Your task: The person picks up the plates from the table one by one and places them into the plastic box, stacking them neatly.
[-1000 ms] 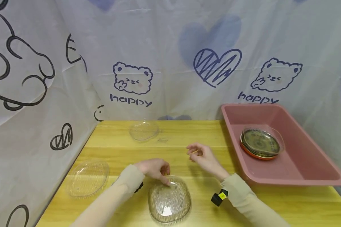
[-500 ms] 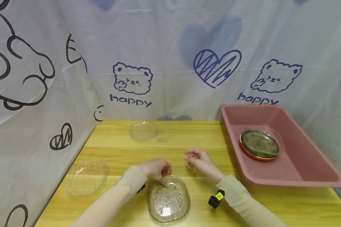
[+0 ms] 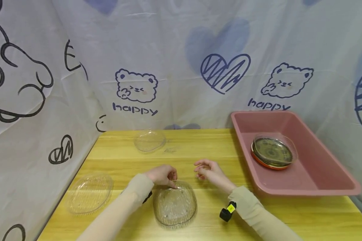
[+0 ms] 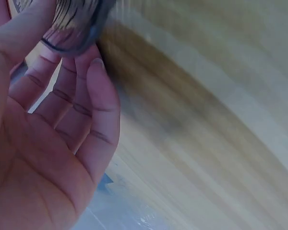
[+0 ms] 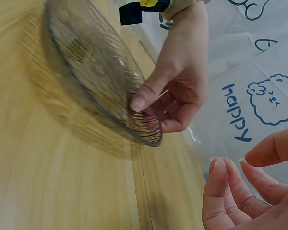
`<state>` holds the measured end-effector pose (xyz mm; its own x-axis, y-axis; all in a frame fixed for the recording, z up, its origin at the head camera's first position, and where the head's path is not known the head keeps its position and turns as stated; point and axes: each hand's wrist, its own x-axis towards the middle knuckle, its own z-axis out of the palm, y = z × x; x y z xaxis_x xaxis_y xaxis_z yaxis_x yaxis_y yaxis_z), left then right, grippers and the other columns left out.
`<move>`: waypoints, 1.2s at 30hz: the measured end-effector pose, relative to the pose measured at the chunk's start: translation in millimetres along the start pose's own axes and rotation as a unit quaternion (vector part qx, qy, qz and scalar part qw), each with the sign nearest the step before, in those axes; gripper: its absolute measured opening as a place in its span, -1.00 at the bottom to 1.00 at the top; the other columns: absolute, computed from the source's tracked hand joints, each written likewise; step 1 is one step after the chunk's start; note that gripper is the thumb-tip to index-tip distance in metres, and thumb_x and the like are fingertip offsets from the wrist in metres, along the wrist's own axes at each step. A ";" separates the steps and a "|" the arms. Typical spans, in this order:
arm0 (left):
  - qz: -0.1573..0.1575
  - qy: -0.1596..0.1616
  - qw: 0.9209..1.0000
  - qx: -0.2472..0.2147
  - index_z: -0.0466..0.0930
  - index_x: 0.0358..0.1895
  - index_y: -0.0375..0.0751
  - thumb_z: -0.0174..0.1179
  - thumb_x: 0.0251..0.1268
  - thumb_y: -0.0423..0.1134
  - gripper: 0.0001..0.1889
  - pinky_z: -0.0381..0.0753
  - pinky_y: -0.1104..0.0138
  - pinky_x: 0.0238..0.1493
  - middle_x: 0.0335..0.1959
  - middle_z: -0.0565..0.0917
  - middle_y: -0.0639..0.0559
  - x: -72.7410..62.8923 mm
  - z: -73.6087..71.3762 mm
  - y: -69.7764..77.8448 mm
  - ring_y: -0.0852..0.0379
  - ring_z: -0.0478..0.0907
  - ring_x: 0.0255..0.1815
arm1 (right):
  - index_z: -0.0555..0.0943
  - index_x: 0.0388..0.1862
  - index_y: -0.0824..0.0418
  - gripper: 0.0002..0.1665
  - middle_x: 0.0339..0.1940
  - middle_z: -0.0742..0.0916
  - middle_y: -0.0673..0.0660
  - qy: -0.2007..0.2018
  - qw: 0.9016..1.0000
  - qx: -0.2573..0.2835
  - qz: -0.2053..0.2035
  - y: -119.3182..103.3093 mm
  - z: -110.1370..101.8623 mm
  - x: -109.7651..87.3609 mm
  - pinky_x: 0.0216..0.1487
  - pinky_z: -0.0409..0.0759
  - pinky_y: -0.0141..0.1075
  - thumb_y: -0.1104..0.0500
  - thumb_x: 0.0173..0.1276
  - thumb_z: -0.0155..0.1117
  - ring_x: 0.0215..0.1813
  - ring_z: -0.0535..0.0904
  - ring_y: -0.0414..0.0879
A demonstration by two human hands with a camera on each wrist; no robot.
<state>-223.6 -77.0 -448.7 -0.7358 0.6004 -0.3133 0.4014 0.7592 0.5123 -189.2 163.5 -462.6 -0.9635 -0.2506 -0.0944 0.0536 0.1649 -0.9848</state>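
My left hand (image 3: 163,174) pinches the far edge of a clear ribbed plate (image 3: 175,206), thumb on top and fingers underneath. In the right wrist view the plate (image 5: 89,62) appears tilted, with its gripped edge raised over the table. Only a corner of the plate (image 4: 79,33) shows in the left wrist view, between thumb and fingers. To the right of the plate hovers my right hand (image 3: 212,171), its fingers loosely curled around nothing; its thumb and fingertips are apart from the plate.
A clear plate (image 3: 90,194) lies on the wooden table (image 3: 123,221) at the left, and a smaller clear dish (image 3: 149,140) at the back. The pink bin (image 3: 325,185) at the right holds a stack of plates (image 3: 273,150). Printed cloth (image 3: 175,97) stands behind.
The plate has shifted slightly away from me with the left hand holding its edge. My right hand has moved a little closer and lower. The head view has turned slightly right.
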 end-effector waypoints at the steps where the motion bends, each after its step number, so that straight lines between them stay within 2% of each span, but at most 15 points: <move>1: -0.006 0.003 1.000 0.001 0.59 -0.32 -0.15 0.45 0.20 -0.19 -0.80 0.43 0.39 -0.33 -0.45 0.57 0.11 1.1 -1.6 -1.1 0.23 0.41 -0.42 | 0.47 0.21 0.53 -0.60 -0.05 0.69 0.44 0.004 1.000 -0.004 -0.001 0.6 0.1 0.1 -0.13 0.74 -0.25 0.41 0.43 0.05 -0.23 0.68 -0.07; 8: -0.057 0.044 0.997 0.001 0.58 -0.32 -0.13 0.35 0.33 -0.17 -0.84 0.44 0.33 -0.30 -0.39 0.60 0.07 7.3 -9.4 -9.5 0.17 0.42 -0.38 | 0.51 0.15 0.53 -0.63 -0.08 0.68 0.47 0.027 0.998 -0.044 -0.023 1.4 3.8 0.4 -0.21 0.73 -0.32 0.42 0.40 0.09 -0.24 0.69 -0.03; 12: -0.071 0.052 0.996 -0.004 0.58 -0.33 -0.11 0.34 0.34 -0.10 -0.80 0.41 0.34 -0.35 -0.41 0.60 0.08 9.5 -10.8 -11.9 0.18 0.40 -0.41 | 0.51 0.16 0.53 -0.63 -0.06 0.68 0.48 0.028 0.999 -0.036 -0.014 -0.1 4.6 1.3 -0.19 0.73 -0.33 0.42 0.41 0.08 -0.22 0.69 -0.05; 17: -0.074 0.037 0.996 -0.013 0.58 -0.39 -0.13 0.37 0.30 -0.09 -0.77 0.36 0.40 -0.41 -0.48 0.55 0.11 12.5 -12.4 -10.7 0.21 0.37 -0.46 | 0.49 0.20 0.52 -0.60 -0.04 0.69 0.44 0.028 0.999 0.000 0.018 -1.6 4.3 2.1 -0.12 0.74 -0.27 0.40 0.42 0.05 -0.20 0.68 -0.09; 26: -0.082 0.018 0.997 0.002 0.61 -0.44 -0.16 0.23 0.43 -0.17 -0.76 0.29 0.39 -0.42 -0.55 0.49 0.11 16.1 -14.0 -10.4 0.21 0.31 -0.51 | 0.49 0.22 0.49 -0.58 0.02 0.68 0.46 0.010 1.000 -0.006 0.013 2.3 9.8 4.5 -0.05 0.76 -0.18 0.37 0.41 0.04 -0.17 0.68 -0.07; 31: -0.081 0.017 0.997 -0.009 0.63 -0.41 -0.17 0.15 0.50 -0.17 -0.74 0.36 0.39 -0.39 -0.47 0.60 0.06 15.5 -16.3 -12.0 0.21 0.37 -0.46 | 0.49 0.21 0.49 -0.58 0.02 0.69 0.46 0.014 1.000 0.001 0.021 4.0 11.3 5.6 -0.06 0.76 -0.19 0.39 0.40 0.04 -0.18 0.68 -0.06; 36: -0.058 0.018 0.997 -0.036 0.68 -0.33 -0.23 0.05 0.57 -0.20 -0.70 0.51 0.42 -0.36 -0.43 0.68 0.01 13.9 -17.9 -18.0 0.23 0.50 -0.43 | 0.49 0.22 0.49 -0.58 0.00 0.69 0.45 0.024 0.999 0.009 0.029 4.3 10.0 5.4 -0.10 0.74 -0.25 0.39 0.41 0.04 -0.21 0.68 -0.09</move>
<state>-250.8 -86.7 -448.0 -0.7950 0.4986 -0.3455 0.2730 0.8027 0.5302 -191.5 153.4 -468.8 -0.9702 -0.1949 -0.1444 0.1135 0.1612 -0.9804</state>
